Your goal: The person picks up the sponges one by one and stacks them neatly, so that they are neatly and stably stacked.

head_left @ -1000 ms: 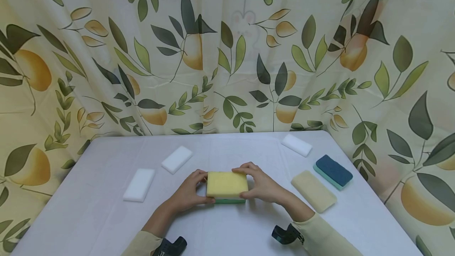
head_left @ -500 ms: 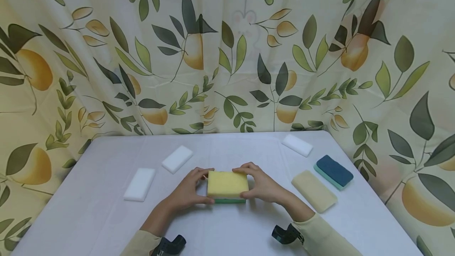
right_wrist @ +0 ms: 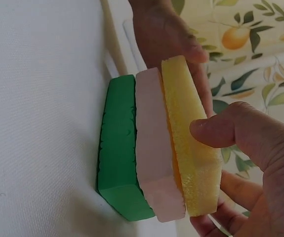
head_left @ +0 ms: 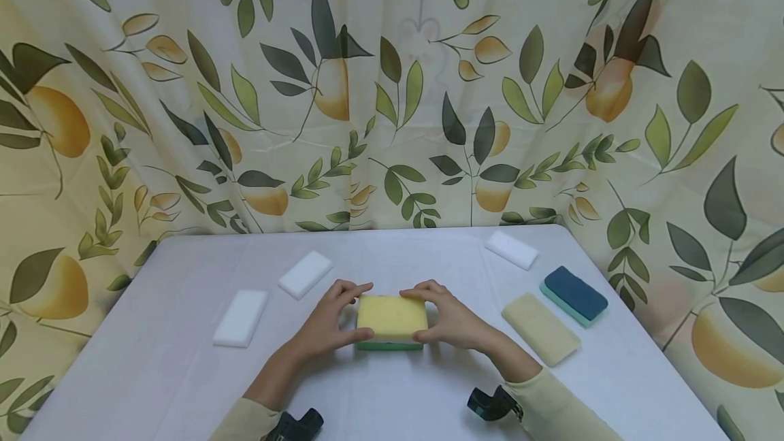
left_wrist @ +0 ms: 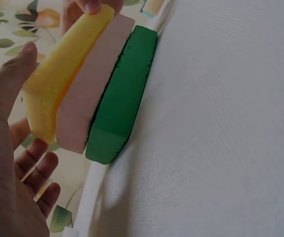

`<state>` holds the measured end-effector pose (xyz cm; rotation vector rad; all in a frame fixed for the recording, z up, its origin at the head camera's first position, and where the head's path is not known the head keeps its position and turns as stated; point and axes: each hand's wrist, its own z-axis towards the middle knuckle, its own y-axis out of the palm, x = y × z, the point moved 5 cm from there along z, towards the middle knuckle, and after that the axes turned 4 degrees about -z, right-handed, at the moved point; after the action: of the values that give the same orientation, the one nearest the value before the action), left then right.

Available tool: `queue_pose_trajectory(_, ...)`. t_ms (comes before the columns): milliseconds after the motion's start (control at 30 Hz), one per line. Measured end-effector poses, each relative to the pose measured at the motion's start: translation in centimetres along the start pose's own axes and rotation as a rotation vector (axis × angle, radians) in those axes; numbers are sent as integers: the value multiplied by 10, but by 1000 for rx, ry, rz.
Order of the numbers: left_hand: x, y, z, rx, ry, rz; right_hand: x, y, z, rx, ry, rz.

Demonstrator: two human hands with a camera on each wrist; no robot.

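In the head view, three sponges lie stacked at the table's middle. The yellow sponge (head_left: 392,316) is on top, a pale pinkish sponge (left_wrist: 85,98) is in the middle, and a green sponge (head_left: 392,345) sits at the bottom on the cloth. My right hand (head_left: 453,318) pinches the yellow sponge's right end, thumb on its near edge and fingers at its far edge. At the left end, my left hand (head_left: 324,324) stands spread round the yellow sponge. Its thumb is raised beside that sponge in the left wrist view, and its fingers (left_wrist: 40,170) are loosely extended.
Two white blocks (head_left: 241,318) (head_left: 305,275) lie at left on the table. Another white block (head_left: 512,250) is at the back right. A beige sponge (head_left: 541,329) and a blue-topped sponge (head_left: 574,295) lie at right. A patterned curtain (head_left: 392,175) hangs behind the white-covered table (head_left: 184,386).
My left hand has loosened from the stack's left end: its fingers rose and its thumb moved up to the yellow sponge's near corner. The right hand stayed in place.
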<state>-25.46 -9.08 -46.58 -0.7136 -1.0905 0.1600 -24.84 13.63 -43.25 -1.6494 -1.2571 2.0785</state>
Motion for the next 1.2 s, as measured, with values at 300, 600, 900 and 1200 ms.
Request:
queue_pose_trajectory(300, 1, 1, 0, 12, 44, 63, -1, -1, -1, -6, -5, -4)
queue_pose_trajectory(600, 0, 1, 1, -11, 18, 57, 1, -11, -6, -6, 35, 4)
queue_pose_trajectory(900, -1, 0, 1, -26, -29, 58, 9, -33, -23, 55, 50, -43)
queue_pose_trajectory(1200, -2, 0, 1, -33, -34, 50, 30, -67, -55, 190, 141, -98)
